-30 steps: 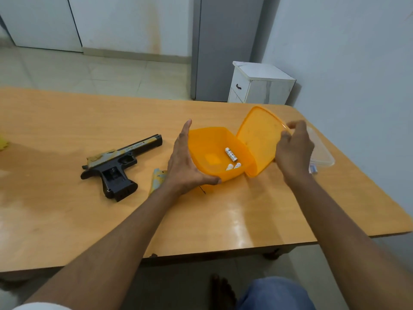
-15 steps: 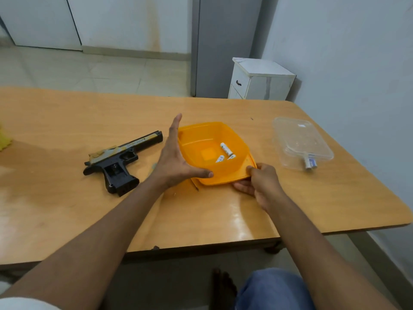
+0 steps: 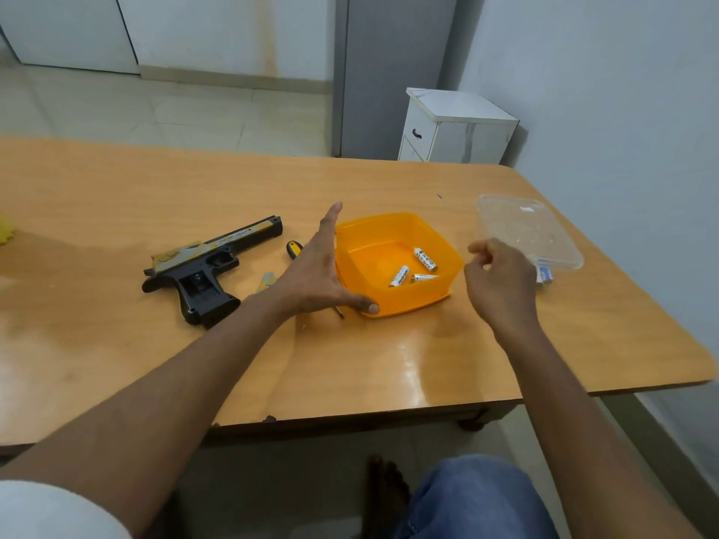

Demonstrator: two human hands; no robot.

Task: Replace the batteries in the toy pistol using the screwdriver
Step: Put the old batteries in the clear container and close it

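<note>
Looking down over a glossy orange-brown wooden table (image 3: 116,188). Lying on its side at the left, a black toy pistol with a worn gold-painted slide (image 3: 212,266), barrel pointing away and to the right, grip toward the near edge with its base showing. Sitting just right of centre, an open orange square plastic container (image 3: 397,262), resting on what looks like its own flat orange lid, a corner poking out at the right. Holding three white AA batteries (image 3: 424,259) loose on its floor, two of them near each other toward the front, one farther back. Spreading wide against the container's left wall, the left hand (image 3: 315,274), fingers straight and pointing away, thumb stretched along the near wall, touching but not curling round anything. Peeking out from behind that hand, a screwdriver with a black and yellow handle (image 3: 294,249), its metal tip showing just beside the thumb. Also half hidden by the wrist, a small greenish-gold piece (image 3: 267,280), too covered to identify. Hovering just right of the container, the right hand (image 3: 502,282), fingers loosely curled and blurred, gripping nothing. Sitting farther right, a clear rectangular plastic box (image 3: 529,231), with blue-and-white batteries (image 3: 544,275) at its near corner.
</note>
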